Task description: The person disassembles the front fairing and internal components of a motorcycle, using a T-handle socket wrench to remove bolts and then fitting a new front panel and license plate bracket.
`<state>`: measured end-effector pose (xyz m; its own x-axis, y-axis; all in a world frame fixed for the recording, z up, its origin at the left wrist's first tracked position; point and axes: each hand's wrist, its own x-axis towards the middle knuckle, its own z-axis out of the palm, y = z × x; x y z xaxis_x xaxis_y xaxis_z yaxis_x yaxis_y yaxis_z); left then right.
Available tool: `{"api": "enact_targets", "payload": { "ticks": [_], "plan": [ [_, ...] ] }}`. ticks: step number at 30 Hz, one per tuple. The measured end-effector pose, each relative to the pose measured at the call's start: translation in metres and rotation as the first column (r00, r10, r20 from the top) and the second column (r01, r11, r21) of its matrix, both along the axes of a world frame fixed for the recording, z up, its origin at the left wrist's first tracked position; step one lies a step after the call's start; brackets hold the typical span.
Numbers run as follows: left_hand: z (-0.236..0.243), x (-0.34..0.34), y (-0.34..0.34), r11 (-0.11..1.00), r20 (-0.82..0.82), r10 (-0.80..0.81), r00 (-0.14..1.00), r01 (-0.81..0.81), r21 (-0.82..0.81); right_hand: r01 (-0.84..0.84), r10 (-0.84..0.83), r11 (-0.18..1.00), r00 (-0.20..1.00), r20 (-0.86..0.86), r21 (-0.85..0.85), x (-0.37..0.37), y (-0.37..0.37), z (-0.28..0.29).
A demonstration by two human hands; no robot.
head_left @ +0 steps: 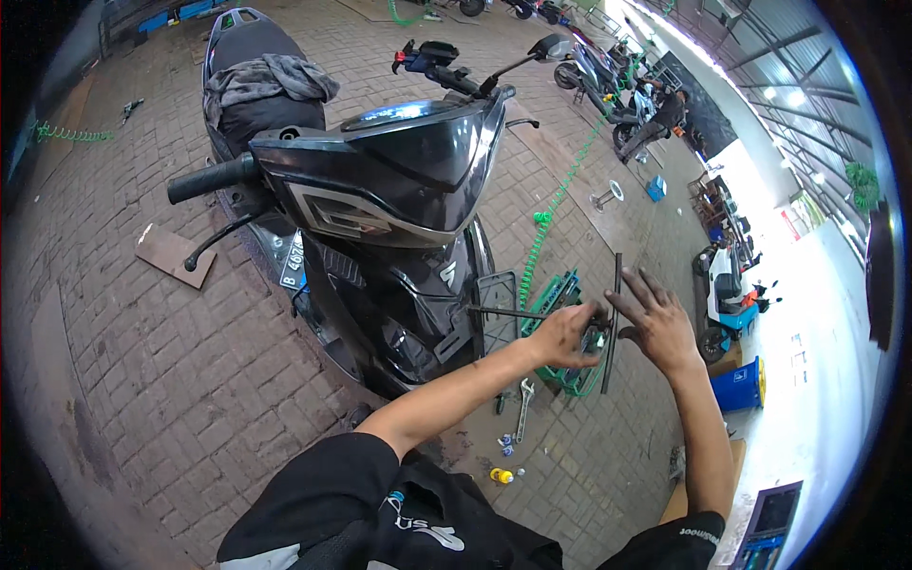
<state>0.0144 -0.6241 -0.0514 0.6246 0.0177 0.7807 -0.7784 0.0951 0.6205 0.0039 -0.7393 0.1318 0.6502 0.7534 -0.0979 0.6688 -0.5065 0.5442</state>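
Note:
A black scooter [427, 275] stands in front of me, tilted in view. A long dark T-handle wrench [508, 313] runs from its front panel toward my hands, its crossbar upright. My left hand [567, 337] is curled around the shaft near the crossbar; part of the grip is hidden by the hand itself. My right hand [660, 328] is at the crossbar, fingers spread, with its fingertips against or just over the bar. Both hands have dark smudges. Below them on the floor lies a green tool tray [570, 380] with tools, partly covered by my left hand.
An adjustable wrench [524, 408] and a small yellow bottle [501, 476] lie on the brick floor. A coiled green air hose [541, 223] stretches beyond the tray. A blue bin [739, 388] is at right. A person [657, 128] crouches by other motorbikes farther back.

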Motion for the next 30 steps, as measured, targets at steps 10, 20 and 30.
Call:
{"api": "enact_targets", "payload": {
  "ticks": [10,20,30],
  "plan": [
    [0.038,0.027,0.009,0.914,-0.658,-0.168,0.734,0.365,0.174,0.650,-0.456,0.746,0.658,-0.599,0.146,-0.007,-0.008,-0.034],
    [-0.027,0.008,-0.011,0.986,0.272,0.166,0.948,-0.154,-0.065,-0.147,0.145,0.987,0.988,-0.046,-0.061,0.006,0.004,0.004],
    [0.046,0.002,0.014,0.986,-0.430,0.003,0.903,0.070,0.153,0.642,-0.497,0.754,0.694,-0.521,0.136,-0.011,-0.020,-0.051]
  ]
}}
